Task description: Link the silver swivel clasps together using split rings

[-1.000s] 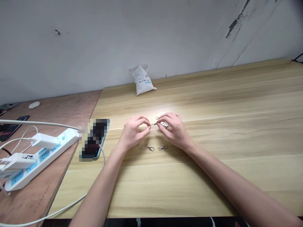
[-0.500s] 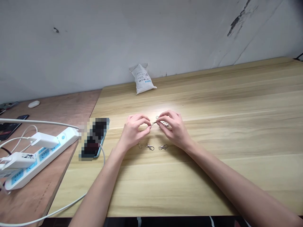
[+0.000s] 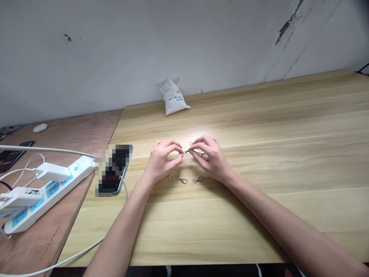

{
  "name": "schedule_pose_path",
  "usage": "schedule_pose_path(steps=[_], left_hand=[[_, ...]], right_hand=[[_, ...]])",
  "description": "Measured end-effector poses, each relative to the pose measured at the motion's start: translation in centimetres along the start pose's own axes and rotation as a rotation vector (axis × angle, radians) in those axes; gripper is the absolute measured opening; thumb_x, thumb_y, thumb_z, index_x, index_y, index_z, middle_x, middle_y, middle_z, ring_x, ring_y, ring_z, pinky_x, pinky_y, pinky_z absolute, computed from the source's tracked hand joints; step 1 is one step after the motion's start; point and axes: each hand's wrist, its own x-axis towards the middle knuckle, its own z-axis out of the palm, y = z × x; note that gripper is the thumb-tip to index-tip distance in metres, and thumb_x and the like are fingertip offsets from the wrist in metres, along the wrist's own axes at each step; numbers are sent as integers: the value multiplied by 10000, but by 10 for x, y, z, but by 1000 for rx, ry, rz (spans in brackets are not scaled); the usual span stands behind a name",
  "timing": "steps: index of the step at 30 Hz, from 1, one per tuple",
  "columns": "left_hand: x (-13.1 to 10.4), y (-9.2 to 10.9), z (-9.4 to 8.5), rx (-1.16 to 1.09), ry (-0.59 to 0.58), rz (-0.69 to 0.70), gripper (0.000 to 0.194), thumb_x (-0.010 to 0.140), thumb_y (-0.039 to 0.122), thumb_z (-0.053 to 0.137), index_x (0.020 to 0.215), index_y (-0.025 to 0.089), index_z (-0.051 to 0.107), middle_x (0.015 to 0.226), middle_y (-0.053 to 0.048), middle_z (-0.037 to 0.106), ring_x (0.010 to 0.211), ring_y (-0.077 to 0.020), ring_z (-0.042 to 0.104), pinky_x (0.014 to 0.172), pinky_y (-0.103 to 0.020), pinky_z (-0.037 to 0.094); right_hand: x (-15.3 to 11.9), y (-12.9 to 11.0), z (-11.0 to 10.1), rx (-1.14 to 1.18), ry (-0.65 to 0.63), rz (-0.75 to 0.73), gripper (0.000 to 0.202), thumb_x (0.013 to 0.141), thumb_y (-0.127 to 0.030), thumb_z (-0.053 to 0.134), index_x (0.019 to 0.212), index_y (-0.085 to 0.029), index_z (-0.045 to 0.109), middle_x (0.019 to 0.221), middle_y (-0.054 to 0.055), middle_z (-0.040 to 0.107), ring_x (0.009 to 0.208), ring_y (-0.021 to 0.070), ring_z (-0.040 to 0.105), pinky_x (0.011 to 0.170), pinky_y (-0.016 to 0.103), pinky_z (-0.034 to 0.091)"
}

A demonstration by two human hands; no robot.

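Between my two hands is a small metal lobster clasp (image 3: pixel 186 151), held above the wooden table. My left hand (image 3: pixel 163 159) pinches its left end between thumb and forefinger. The fingertips of my right hand (image 3: pixel 210 156) close on its other end and cover part of it. On the table below lie a silver lobster clasp with a ring (image 3: pixel 182 179) and a similar clasp (image 3: pixel 198 179). A small metal ring (image 3: pixel 170 179) sits beside my left wrist. More small metal pieces (image 3: pixel 200 152) are partly hidden behind my right fingers.
A white plastic packet (image 3: pixel 175 98) stands against the wall at the back. At left are a phone (image 3: pixel 117 169) with blurred screen and a cable, a white power strip (image 3: pixel 62 192) with plugs, a white case (image 3: pixel 40 127) and another phone (image 3: pixel 17 156).
Both hands keep their pinch on the clasp, with only slight finger movement. The whole view has shifted very slightly; the clasps on the table have not moved.
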Motion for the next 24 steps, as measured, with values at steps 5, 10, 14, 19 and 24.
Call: schedule_pose_path(steps=[5,10,14,19,24], left_hand=[[0,-1,-2,7,16,0,56,836,167,631,815,217,645,973,12,701,963,-173,639,919,-342,372],[0,-3,-3,3,24,-28,64,852,163,617,829,215,648,961,15,697,942,-163,639,910,-336,365],[0,-2,-3,-14,16,-25,79,857,152,609,839,220,645,956,19,696,939,-161,634,903,-333,360],[-1,-1,-5,-32,22,-10,63,863,160,610,850,217,635,946,16,694,915,-160,633,890,-333,364],[-1,0,-4,-10,39,23,57,868,166,609,854,216,634,936,17,693,890,-153,627,871,-333,361]], right_hand=[[1,-3,-2,14,18,-15,95,929,-226,552,899,-228,643,933,42,652,907,201,610,878,373,380],[1,-1,-2,57,79,-40,71,910,-189,567,902,-221,630,903,36,655,877,195,612,838,369,388],[1,1,-1,68,64,-51,72,912,-174,565,911,-217,622,895,37,648,873,189,612,837,369,386],[0,-1,1,51,36,-50,83,914,-170,550,916,-218,618,901,47,643,904,200,605,842,375,395],[1,-4,2,75,61,-45,87,901,-147,556,896,-214,612,882,39,639,910,197,604,853,377,398]])
